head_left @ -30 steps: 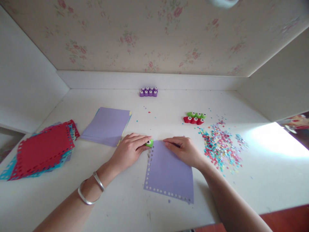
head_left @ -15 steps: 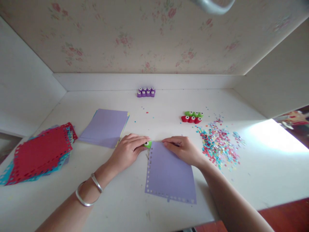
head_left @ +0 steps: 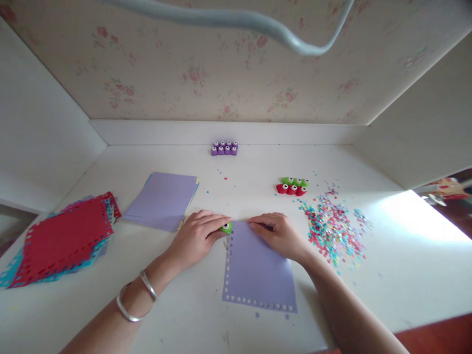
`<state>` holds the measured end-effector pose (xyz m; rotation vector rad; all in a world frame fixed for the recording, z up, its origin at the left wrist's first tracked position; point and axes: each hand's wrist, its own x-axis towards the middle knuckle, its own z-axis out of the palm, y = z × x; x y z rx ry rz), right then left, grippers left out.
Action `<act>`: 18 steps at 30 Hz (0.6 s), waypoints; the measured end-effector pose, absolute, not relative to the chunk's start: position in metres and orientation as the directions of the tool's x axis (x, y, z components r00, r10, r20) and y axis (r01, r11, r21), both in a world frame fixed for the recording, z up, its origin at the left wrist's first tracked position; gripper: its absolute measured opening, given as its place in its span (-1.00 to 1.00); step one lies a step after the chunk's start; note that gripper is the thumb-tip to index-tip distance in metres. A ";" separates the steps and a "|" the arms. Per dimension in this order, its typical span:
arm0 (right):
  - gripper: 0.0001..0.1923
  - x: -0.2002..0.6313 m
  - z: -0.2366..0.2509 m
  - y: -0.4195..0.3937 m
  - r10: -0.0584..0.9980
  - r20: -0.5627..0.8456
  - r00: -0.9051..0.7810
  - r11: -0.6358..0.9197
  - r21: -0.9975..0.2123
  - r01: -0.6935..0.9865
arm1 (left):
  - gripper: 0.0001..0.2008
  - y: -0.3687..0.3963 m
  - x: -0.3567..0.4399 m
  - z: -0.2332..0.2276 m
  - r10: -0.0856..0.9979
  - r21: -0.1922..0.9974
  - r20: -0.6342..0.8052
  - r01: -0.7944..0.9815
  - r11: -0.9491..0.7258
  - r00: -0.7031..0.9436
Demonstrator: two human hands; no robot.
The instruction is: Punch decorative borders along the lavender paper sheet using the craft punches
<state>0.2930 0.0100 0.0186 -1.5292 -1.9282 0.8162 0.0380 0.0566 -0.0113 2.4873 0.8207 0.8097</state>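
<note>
Left-hand fingers [head_left: 212, 227] pinch green punch [head_left: 226, 227]; right fingers [head_left: 263, 223] flat on purple sheet [head_left: 258, 273].

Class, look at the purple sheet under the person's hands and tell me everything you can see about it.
The purple sheet looks like thin paper, lying flat on the white table. Small punched holes run along its left and near edges. The right hand presses its far edge; the left hand holds a small green punch at its far left corner.

We note soft, even daylight; a blown-out glare patch on the table [head_left: 413, 216] at right. Shadows faint. Wide-angle bending at the edges; a blurred cable [head_left: 236, 19] crosses the top.
</note>
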 end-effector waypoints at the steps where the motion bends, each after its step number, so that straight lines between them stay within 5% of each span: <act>1: -0.81 0.293 0.018 0.010 0.975 0.057 -0.214 0.186 -0.734 0.653 | -0.67 0.057 0.038 -0.011 0.638 0.520 0.396 0.411 -0.748 0.660; 10: -0.82 0.287 0.013 0.008 0.970 0.104 -0.219 0.230 -0.691 0.686 | -0.65 0.055 0.038 -0.011 0.655 0.515 0.375 0.440 -0.736 0.656; 18: -0.80 0.290 0.012 -0.001 0.904 0.338 -0.264 0.406 -0.481 0.777 | -0.66 0.056 0.033 -0.007 0.682 0.580 0.343 0.426 -0.695 0.646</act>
